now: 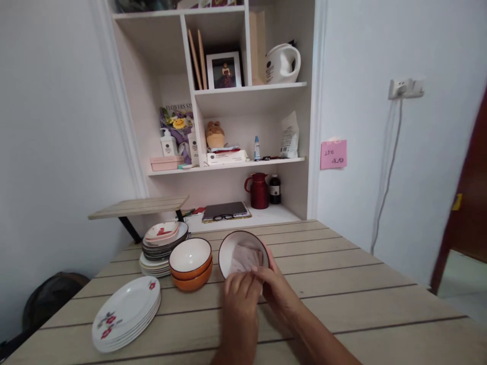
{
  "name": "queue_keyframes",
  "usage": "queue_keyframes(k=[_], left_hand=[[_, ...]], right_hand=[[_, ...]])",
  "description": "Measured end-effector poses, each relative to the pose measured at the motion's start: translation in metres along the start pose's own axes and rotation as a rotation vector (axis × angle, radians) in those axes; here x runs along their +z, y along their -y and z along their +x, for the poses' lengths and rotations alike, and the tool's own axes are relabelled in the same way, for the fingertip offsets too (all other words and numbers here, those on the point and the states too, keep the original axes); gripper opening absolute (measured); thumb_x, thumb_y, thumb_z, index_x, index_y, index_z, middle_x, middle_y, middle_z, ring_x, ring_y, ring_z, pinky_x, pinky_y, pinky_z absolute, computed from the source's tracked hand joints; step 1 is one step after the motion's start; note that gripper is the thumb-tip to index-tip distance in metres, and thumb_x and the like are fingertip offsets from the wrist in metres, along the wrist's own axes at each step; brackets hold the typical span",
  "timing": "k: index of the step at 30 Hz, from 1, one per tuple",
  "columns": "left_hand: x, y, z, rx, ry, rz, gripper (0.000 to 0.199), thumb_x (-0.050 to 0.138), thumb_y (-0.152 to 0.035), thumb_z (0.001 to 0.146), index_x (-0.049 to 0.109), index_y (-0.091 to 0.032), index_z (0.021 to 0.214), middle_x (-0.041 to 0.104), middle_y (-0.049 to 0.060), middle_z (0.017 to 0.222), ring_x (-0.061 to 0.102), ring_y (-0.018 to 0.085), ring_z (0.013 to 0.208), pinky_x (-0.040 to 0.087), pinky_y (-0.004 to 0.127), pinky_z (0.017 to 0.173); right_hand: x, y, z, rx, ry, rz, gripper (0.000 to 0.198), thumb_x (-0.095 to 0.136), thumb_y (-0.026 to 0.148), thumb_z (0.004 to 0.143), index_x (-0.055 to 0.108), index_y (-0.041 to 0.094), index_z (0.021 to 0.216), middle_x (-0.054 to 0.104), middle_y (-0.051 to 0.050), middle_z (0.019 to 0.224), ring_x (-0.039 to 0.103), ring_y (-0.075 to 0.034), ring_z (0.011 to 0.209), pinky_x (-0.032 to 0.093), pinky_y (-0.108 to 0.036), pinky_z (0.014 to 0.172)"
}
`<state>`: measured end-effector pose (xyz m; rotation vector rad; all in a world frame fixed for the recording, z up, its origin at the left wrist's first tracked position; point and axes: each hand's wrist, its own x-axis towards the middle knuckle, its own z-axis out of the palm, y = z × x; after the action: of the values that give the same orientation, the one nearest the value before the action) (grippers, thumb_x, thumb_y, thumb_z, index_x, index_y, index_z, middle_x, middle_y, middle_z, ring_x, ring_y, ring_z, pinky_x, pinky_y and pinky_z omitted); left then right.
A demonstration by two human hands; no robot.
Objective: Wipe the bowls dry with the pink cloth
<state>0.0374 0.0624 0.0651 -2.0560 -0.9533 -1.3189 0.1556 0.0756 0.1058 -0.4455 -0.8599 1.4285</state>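
Note:
A bowl (227, 247) with a white inside and a dark rim is held tilted toward me above the wooden table. My right hand (279, 284) grips it at its right side, thumb over the near rim. Inside the bowl lies a crumpled greyish-pink cloth (245, 255). My left hand (241, 291) is at the near rim with its fingers closed on the lower part of the cloth; the fingertips are partly hidden. Just left of the held bowl stand two stacked orange bowls (191, 271) with white insides.
A stack of oval flowered plates (127, 312) lies at the front left of the table (342, 314). Behind it are stacked round plates and small dishes (163, 238). A small raised shelf (140, 207) stands at the back left. A red jug (259, 191) and a laptop (224, 210) sit in the wall cabinet.

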Motion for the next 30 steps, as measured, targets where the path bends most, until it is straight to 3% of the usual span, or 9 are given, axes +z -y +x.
queue_keyframes(k=[3, 5, 10, 16, 19, 22, 26, 30], left_hand=[[0.009, -0.016, 0.0, -0.106, 0.023, -0.03, 0.036, 0.043, -0.009, 0.102, 0.068, -0.019, 0.126, 0.076, 0.007, 0.111, 0.068, 0.024, 0.099, 0.054, 0.042, 0.092], [0.012, -0.018, 0.0, -0.083, 0.1, -0.036, 0.037, 0.045, -0.008, 0.101, 0.066, -0.019, 0.13, 0.075, 0.007, 0.114, 0.068, 0.023, 0.1, 0.055, 0.041, 0.09], [-0.003, 0.01, 0.006, 0.184, 0.289, 0.009, 0.041, 0.047, -0.007, 0.102, 0.06, -0.022, 0.138, 0.074, 0.005, 0.122, 0.068, 0.02, 0.105, 0.055, 0.037, 0.092], [-0.037, 0.056, 0.021, 0.487, 0.432, 0.069, 0.024, 0.05, -0.019, 0.106, 0.065, -0.023, 0.125, 0.072, 0.005, 0.125, 0.066, 0.02, 0.112, 0.05, 0.04, 0.104], [-0.041, 0.069, 0.019, 0.568, 0.401, 0.126, 0.022, 0.053, -0.016, 0.104, 0.066, -0.02, 0.121, 0.072, 0.009, 0.124, 0.067, 0.021, 0.114, 0.048, 0.043, 0.107], [-0.036, 0.072, 0.011, 0.565, 0.296, 0.171, 0.023, 0.051, -0.013, 0.103, 0.067, -0.016, 0.119, 0.073, 0.012, 0.122, 0.067, 0.023, 0.114, 0.05, 0.045, 0.106], [-0.022, 0.063, 0.002, 0.484, 0.172, 0.177, 0.029, 0.045, -0.011, 0.105, 0.068, -0.016, 0.121, 0.075, 0.009, 0.118, 0.069, 0.023, 0.109, 0.052, 0.045, 0.103], [-0.011, 0.048, 0.0, 0.353, 0.118, 0.14, 0.028, 0.047, -0.011, 0.105, 0.068, -0.018, 0.121, 0.076, 0.008, 0.115, 0.07, 0.021, 0.104, 0.054, 0.044, 0.1]], right_hand=[[-0.003, -0.001, 0.0, 0.003, -0.083, -0.031, 0.062, 0.083, 0.028, 0.071, 0.067, 0.027, 0.131, 0.078, -0.005, 0.114, 0.07, -0.032, 0.106, 0.054, -0.041, 0.092], [-0.006, 0.0, 0.001, 0.007, -0.148, -0.04, 0.054, 0.081, 0.032, 0.071, 0.07, 0.026, 0.123, 0.079, -0.003, 0.103, 0.071, -0.03, 0.097, 0.055, -0.038, 0.086], [-0.01, 0.005, 0.006, -0.003, -0.141, -0.033, 0.05, 0.078, 0.03, 0.071, 0.071, 0.027, 0.12, 0.08, -0.001, 0.101, 0.07, -0.027, 0.097, 0.052, -0.035, 0.088], [-0.007, 0.007, 0.007, 0.003, -0.072, -0.075, 0.05, 0.073, 0.025, 0.071, 0.072, 0.027, 0.121, 0.08, -0.004, 0.115, 0.067, -0.032, 0.114, 0.05, -0.039, 0.096], [-0.005, 0.006, 0.005, 0.024, -0.043, -0.094, 0.054, 0.072, 0.023, 0.069, 0.07, 0.026, 0.123, 0.079, -0.005, 0.119, 0.067, -0.033, 0.114, 0.05, -0.04, 0.095], [-0.006, 0.005, 0.003, 0.037, -0.023, -0.062, 0.066, 0.073, 0.021, 0.069, 0.064, 0.028, 0.134, 0.076, -0.005, 0.127, 0.068, -0.031, 0.112, 0.051, -0.04, 0.092], [-0.006, 0.004, 0.003, 0.063, -0.034, 0.009, 0.082, 0.077, 0.021, 0.068, 0.052, 0.033, 0.146, 0.077, -0.005, 0.126, 0.071, -0.029, 0.106, 0.051, -0.041, 0.092], [-0.004, 0.004, 0.005, 0.036, -0.05, 0.027, 0.09, 0.083, 0.019, 0.064, 0.051, 0.036, 0.146, 0.072, -0.004, 0.135, 0.069, -0.031, 0.115, 0.05, -0.043, 0.097]])
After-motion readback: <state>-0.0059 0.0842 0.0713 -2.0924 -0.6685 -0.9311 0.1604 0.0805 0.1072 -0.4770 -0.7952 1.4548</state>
